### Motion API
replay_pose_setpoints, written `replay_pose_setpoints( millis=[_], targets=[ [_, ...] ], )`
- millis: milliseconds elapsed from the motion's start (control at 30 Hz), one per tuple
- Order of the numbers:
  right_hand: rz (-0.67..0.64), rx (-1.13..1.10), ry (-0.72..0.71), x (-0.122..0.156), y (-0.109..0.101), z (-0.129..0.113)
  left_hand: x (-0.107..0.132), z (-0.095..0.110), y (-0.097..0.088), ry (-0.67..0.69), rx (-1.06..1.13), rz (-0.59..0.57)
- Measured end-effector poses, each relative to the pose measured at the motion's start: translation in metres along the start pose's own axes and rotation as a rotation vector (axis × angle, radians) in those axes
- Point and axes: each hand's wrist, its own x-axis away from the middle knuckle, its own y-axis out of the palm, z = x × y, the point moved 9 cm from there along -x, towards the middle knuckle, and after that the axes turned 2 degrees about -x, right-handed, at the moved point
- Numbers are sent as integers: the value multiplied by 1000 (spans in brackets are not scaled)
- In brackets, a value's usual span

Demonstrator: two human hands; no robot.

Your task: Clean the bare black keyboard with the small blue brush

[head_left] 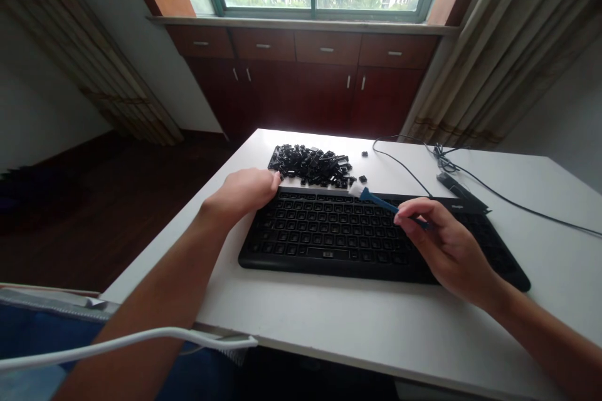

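My right hand [446, 244] pinches the blue brush [379, 202], slanting up-left to the keyboard [329, 241] edge. My left hand [242, 193], nearer the loose keycaps [310, 166], curls; its grip is unclear to me.

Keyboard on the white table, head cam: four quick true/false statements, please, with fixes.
1. The right hand holds a blue-handled brush. True.
2. The black keycaps lie on the keyboard. False: they lie in a heap on the white table, behind the keyboard.
3. A black cable lies on the table, right of the keycaps. True.
4. Both hands hold the brush. False: only the right does; the left hand is at the keyboard's top edge, by the keycaps.
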Motion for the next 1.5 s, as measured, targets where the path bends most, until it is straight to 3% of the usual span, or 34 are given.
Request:
replay_pose_setpoints(
  millis=[133, 400, 667, 800, 900, 1033, 1200, 1300, 1500],
  targets=[
    [-54, 0, -39, 0, 5, -5, 0, -1, 0, -14, 2, -11],
    [-33, 8, -70, 1, 0, -9, 1, 1, -2, -9, -1, -10],
    [-192, -39, -143, 2, 18, -11, 1, 2, -2, -2, -16, -13],
    [-252, -191, -121, 4, 19, -15, 0, 1, -2, -1, -16, -9],
    [-193, -286, -78, 5, 11, -11, 0, 2, -1, 2, -14, -21],
    [-61, -223, -123, 5, -2, -8, 3, 3, -4, -2, -27, -7],
    [-197, -120, -187, 6, 12, -16, 2, 2, -2, 7, -14, -7],
    [-233, -246, -84, 6, 16, -12, -1, 0, -1, -1, -14, -7],
    [-35, -251, -71, 5, -4, -4, -1, 2, 0, 21, -16, -5]
  ],
)
